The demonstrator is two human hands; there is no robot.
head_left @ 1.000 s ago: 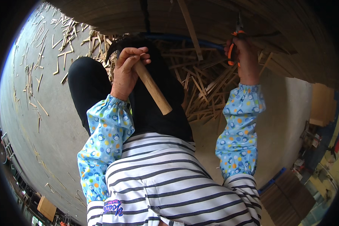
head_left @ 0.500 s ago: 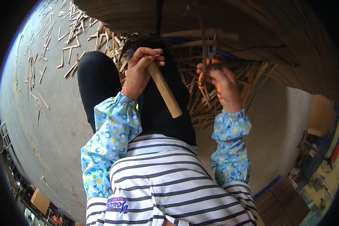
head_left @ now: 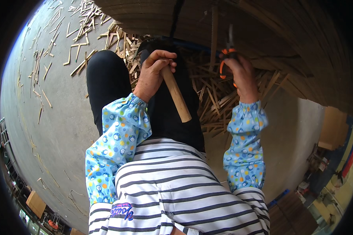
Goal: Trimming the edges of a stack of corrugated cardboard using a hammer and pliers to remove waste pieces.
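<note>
My left hand (head_left: pixel 150 78) is closed round the upper part of a wooden-handled tool (head_left: pixel 176 94). Its pale round handle slants down in front of my dark trousers, and its other end is hidden by the hand. In my right hand (head_left: pixel 245 78) are pliers (head_left: pixel 229 51) with orange and black grips, their metal jaws pointing away from me, slightly blurred. Left of the pliers, a narrow wood strip (head_left: pixel 214 35) hangs beside the large dark wooden piece (head_left: pixel 262 31). The pliers' jaws look apart from this strip.
A heap of thin wood strips (head_left: pixel 215 98) lies below my right hand. More strips (head_left: pixel 82 31) are scattered over the grey floor (head_left: pixel 66 117) at the left. My bent knee (head_left: pixel 108 74) stands left of my left hand. A cardboard-coloured panel (head_left: pixel 333 129) is at the far right.
My right hand with the pliers has moved away from me and a little right, off the hanging strip. My left hand still grips the wooden-handled tool; the view has shifted slightly.
</note>
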